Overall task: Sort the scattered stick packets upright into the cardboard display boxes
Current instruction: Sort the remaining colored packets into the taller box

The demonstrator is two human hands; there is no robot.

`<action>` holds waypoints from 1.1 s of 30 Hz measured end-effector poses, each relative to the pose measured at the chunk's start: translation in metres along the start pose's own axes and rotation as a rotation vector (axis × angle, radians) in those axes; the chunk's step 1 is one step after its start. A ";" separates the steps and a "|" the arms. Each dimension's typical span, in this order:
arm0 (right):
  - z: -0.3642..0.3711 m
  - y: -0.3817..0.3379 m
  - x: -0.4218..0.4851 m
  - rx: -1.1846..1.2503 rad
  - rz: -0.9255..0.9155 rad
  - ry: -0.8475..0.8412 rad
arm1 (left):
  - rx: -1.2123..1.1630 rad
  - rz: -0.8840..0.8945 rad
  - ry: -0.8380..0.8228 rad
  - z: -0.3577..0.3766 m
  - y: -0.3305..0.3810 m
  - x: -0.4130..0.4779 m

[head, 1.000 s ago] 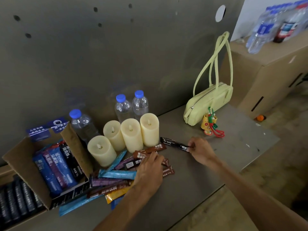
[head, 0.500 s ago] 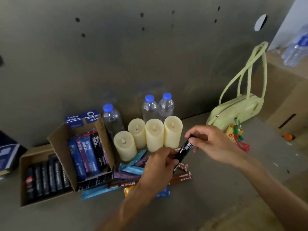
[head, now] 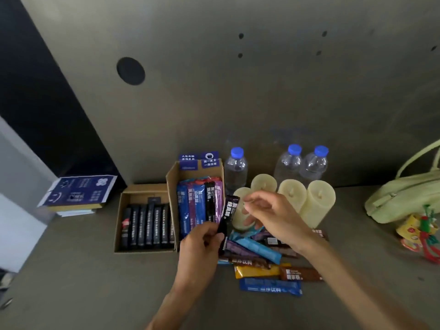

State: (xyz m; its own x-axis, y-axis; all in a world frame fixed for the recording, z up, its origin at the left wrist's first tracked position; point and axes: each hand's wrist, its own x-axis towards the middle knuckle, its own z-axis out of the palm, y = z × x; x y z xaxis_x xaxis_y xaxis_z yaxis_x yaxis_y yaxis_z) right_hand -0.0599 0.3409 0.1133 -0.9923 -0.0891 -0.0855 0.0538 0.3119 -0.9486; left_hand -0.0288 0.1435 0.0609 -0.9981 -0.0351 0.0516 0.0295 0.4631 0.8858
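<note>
Black stick packet (head: 229, 215) upright in air, just R of taller box (head: 172, 198), above loose pile (head: 258, 249). L hand (head: 202, 248) fingers clamped on its lower end; R hand (head: 273, 220) fingers loosely bent, apparently off it. Step: carrying to box. Next, prob. low box (head: 118, 225) w/ black sticks: lower it in upright.

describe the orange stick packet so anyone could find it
Find the four cream candles. In front of them lies a loose pile of stick packets. The orange packet sits near its front, the only orange among blue, purple and brown.
</note>
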 end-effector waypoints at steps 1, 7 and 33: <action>0.010 0.003 0.003 0.030 0.058 0.006 | 0.009 -0.024 0.038 -0.004 -0.007 0.005; 0.058 0.035 0.018 -0.072 0.178 -0.039 | 0.149 -0.088 0.080 -0.004 -0.025 0.039; 0.064 0.045 0.021 -0.094 0.187 0.013 | 0.782 0.493 0.054 0.011 -0.045 0.062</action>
State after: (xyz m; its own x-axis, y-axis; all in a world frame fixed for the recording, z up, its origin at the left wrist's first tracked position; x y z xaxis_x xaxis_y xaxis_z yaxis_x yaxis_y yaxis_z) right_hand -0.0716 0.2924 0.0489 -0.9674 -0.0092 -0.2530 0.2273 0.4085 -0.8840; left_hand -0.0926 0.1298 0.0189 -0.8781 0.2925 0.3787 0.3849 0.9020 0.1958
